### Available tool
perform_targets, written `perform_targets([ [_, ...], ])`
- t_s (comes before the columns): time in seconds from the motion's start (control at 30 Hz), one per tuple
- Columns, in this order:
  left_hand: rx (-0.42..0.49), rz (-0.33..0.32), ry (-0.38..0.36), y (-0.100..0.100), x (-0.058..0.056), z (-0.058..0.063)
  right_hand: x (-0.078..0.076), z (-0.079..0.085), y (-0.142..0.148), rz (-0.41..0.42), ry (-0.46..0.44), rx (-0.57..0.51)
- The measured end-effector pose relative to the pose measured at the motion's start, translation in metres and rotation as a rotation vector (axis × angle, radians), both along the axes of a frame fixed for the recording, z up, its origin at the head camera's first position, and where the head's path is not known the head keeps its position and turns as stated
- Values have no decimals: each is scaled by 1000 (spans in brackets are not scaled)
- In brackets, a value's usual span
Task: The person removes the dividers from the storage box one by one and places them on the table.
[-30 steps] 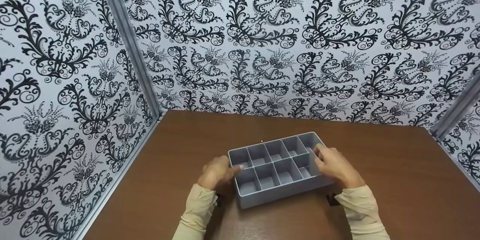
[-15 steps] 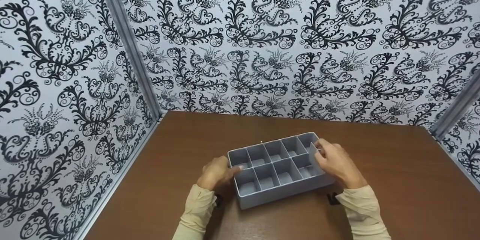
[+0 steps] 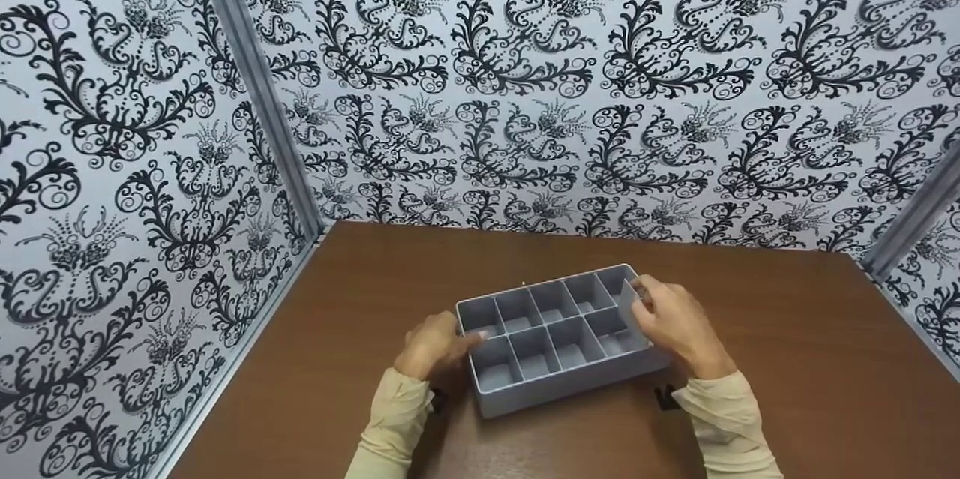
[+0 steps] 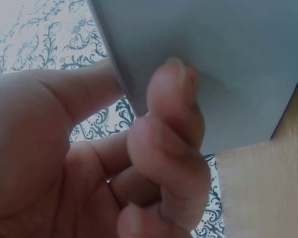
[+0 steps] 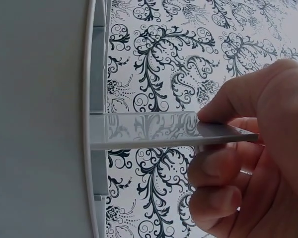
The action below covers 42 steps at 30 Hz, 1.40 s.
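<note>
A grey divided storage box (image 3: 570, 381) stands on the table, turned at an angle, its compartments facing up. My left hand (image 3: 431, 348) grips its left end, the thumb over the rim. In the left wrist view, curled fingers (image 4: 161, 144) lie against the outer wall of the box (image 4: 243, 74). My right hand (image 3: 679, 325) pinches a thin grey divider (image 5: 149, 129) between thumb and fingers. That divider sticks up above the rim at the right end of the box. Its lower edge is hidden inside, and the right hand covers part of that end.
The brown wooden table (image 3: 360, 269) spreads around the box. Patterned black-and-white walls (image 3: 525, 89) stand behind and at the left, with grey metal posts (image 3: 259, 82) at the corners. Small black parts (image 3: 665, 396) show beside the wrists.
My right hand has shifted slightly up and away, and the divider in it stands a little higher at the box's right end. The left hand and the box have hardly moved.
</note>
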<state>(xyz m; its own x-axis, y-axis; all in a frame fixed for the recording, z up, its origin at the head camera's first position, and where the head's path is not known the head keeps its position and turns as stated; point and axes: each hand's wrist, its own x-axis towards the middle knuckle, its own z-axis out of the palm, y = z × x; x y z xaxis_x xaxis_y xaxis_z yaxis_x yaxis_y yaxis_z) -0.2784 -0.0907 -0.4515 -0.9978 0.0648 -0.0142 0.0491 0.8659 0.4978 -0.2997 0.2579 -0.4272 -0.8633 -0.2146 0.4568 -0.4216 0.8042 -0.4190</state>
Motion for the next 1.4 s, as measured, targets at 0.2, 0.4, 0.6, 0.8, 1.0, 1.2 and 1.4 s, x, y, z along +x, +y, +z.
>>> perform_targets([
  [0.2, 2, 6, -11, 2, -1, 0, 2, 2, 0, -14, 53, 6],
  [0.4, -7, 2, -29, 3, -2, 0, 6, 8, 3, -33, 131, -17],
  [0.6, -2, -2, -16, 1, -2, 0, 12, 21, 10, -57, 125, -108],
  [0.8, 17, -8, -21, -1, -1, 0, 14, 27, 15, -44, 55, -199],
  [1.0, 21, -9, -10, -3, -1, 0, 14, 29, 16, 14, -10, -277],
  [1.2, 21, 8, -45, -2, -3, 1, 15, 31, 22, 48, -157, -336],
  [1.4, 13, 25, -84, -1, -3, 1, 18, 28, 37, 61, -262, -386],
])
